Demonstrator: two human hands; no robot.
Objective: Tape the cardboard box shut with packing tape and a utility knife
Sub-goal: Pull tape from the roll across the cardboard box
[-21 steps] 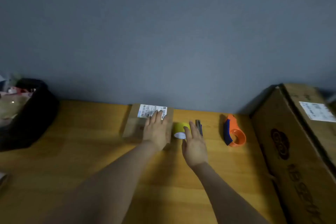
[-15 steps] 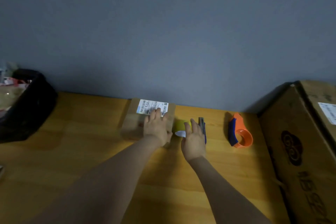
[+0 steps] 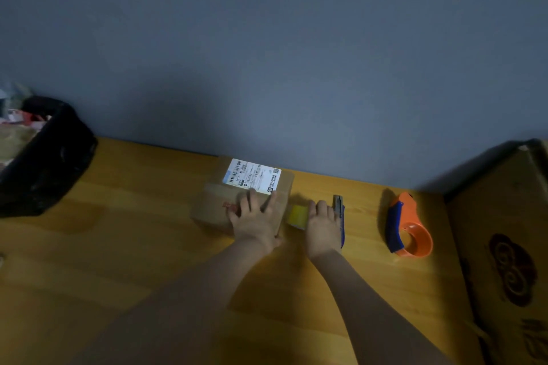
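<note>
Small cardboard box [image 3: 237, 201], labelled, is sitting on the wooden table [image 3: 118, 246] near the wall; left hand [image 3: 255, 221] is pressing it, fingers flat and spread. Right hand [image 3: 323, 224] is resting over the yellow tape roll [image 3: 298, 213] beside the utility knife [image 3: 339, 206]; grip unclear. No fresh tape showing: sealing and cutting are apparently pending.

Head-worn camera looks forward and down over the wooden table [image 3: 124, 246], toward the wall [image 3: 267, 53].

Your cardboard box [image 3: 237, 201] sits mid-counter [image 3: 133, 246] by the wall, L hand [image 3: 255, 222] on top. Tape roll [image 3: 298, 214] just R of it, then R hand [image 3: 323, 228], utility knife [image 3: 339, 210], dispenser [image 3: 407, 227]. Big carton [image 3: 504, 246] far R, bin [image 3: 44, 157] far L.
</note>
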